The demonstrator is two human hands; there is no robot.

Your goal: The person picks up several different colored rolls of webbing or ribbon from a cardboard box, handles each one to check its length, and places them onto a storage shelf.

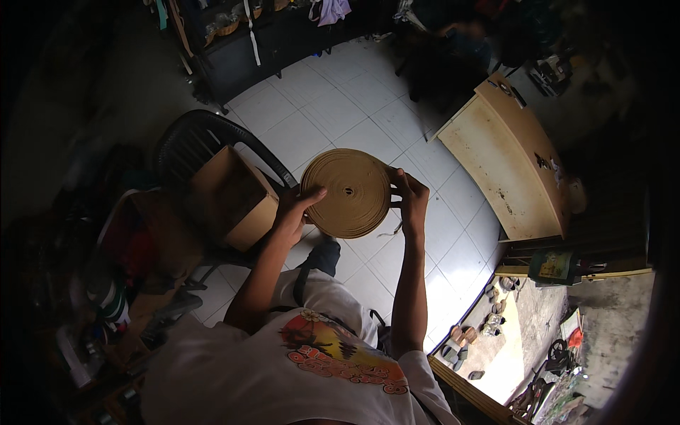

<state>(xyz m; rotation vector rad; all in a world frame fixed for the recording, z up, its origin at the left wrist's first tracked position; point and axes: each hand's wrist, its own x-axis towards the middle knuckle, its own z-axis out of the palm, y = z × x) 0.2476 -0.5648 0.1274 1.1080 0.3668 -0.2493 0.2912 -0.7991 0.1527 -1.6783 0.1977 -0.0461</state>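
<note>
White T-shirt (212,375) closest to camera, mine, bright red-yellow print on the chest. Past it, both forearms reach out to one roll (354,173) of flat strip, mid-frame, held up in the air over the tiled floor (354,99).

Roll looks: tan-brown, matte, wound into a wide flat disc. Face turned up to me, nearly round outline. Many fine concentric rings, tight toward the middle, coils a bit uneven near the rim; layered edges show along the lower side. Small dark hole at centre. Material unclear, could be webbing or tape.

Left hand (294,209): gripping the roll's left side, thumb laid flat over the face, other fingers mostly hidden beneath. Right hand (414,198): at the right rim, fingers bent, narrow gaps between them; a bit of strip seems to reach them at the upper right, but I can't tell if they pinch it. Thin strand below the right rim, blurry.

Around: cardboard box (255,223) left of the roll, beside a black chair (177,142); pale wooden desk (489,170) off right; shoes (464,336) lower right.
</note>
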